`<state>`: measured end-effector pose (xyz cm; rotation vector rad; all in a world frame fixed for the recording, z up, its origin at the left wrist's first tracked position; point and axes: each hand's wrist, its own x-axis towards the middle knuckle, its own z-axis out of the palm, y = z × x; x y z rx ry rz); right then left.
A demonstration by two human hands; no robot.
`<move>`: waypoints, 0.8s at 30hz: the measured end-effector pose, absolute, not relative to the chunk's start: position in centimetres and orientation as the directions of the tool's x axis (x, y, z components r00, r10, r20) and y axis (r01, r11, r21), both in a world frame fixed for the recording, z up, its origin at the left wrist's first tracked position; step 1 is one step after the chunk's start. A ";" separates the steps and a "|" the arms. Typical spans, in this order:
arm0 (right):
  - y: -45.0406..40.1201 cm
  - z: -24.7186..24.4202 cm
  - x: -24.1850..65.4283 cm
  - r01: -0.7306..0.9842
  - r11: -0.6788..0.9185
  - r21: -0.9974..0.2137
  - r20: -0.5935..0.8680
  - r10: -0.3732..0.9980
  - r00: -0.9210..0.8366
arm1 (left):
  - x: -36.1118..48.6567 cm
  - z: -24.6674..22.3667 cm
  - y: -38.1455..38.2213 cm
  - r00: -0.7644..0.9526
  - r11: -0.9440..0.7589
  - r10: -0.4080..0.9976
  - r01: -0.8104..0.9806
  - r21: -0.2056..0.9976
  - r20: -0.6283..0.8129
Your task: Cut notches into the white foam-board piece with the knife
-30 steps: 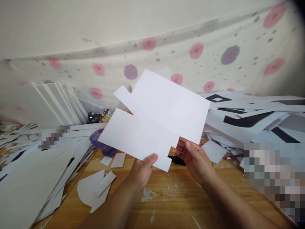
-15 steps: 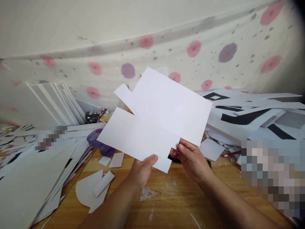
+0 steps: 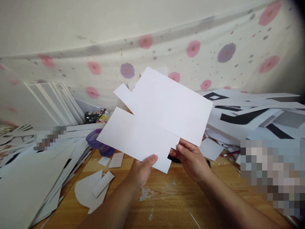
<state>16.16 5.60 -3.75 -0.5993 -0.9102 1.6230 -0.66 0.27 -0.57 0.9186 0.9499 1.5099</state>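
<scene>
Fingers [image 3: 189, 152] of left hand [image 3: 141, 172] and right hand [image 3: 196, 162] pinch white sheet [image 3: 152, 117] at its lower edge.

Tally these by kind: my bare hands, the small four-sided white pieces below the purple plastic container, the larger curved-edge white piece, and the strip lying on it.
Bare hands (left, right): 2
Small four-sided white pieces (): 2
Larger curved-edge white piece: 1
White strip: 1
Total: 6

we've got soft, fairly even light | pale wall [image 3: 59, 25] dimmer toward top right | dark corner | blocky pixelated patches
</scene>
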 end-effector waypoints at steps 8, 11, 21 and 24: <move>5.5 -3.2 16.3 -0.549 -0.067 -0.833 0.092 0.962 -0.257 | -0.5 -0.4 0.2 -0.120 -0.108 0.991 -0.380 0.919 0.066; 5.3 -2.8 16.4 -0.561 -0.078 -0.824 0.095 0.958 -0.272 | -0.4 -0.2 0.2 -0.096 -0.103 0.993 -0.369 0.924 0.073; 5.2 -2.5 16.3 -0.581 -0.108 -0.807 0.067 0.960 -0.271 | -0.5 -0.7 0.4 -0.069 -0.083 0.996 -0.397 0.914 0.060; 4.8 -2.7 16.6 -0.528 -0.130 -0.839 0.038 0.955 -0.296 | -0.3 -1.2 0.1 0.016 -0.050 0.998 -0.450 0.892 0.064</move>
